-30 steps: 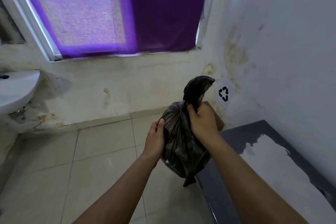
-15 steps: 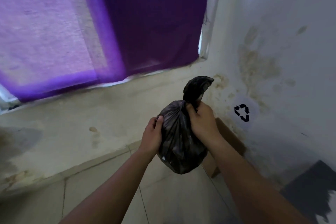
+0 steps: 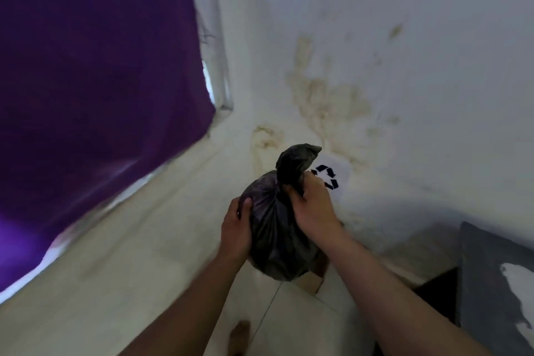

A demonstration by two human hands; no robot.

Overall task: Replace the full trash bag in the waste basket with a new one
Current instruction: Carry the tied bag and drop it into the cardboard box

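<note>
A full black trash bag point(image 3: 274, 234) with a twisted, bunched neck hangs in the air in front of the wall corner. My right hand point(image 3: 310, 206) grips the bag at the neck, the loose top sticking up above my fingers. My left hand point(image 3: 237, 225) presses against the bag's left side and holds it. No waste basket or new bag is in view.
A recycling sign point(image 3: 328, 176) is stuck on the stained white wall behind the bag. A cardboard box point(image 3: 313, 280) sits on the tiled floor below the bag. A grey painted surface point(image 3: 491, 274) stands at the right. A purple curtain point(image 3: 95, 72) fills the left. My foot point(image 3: 239, 337) shows below.
The view has swung right and closer to the wall corner; the sink and most of the window have left the frame. Both hands keep the same hold on the bag.
</note>
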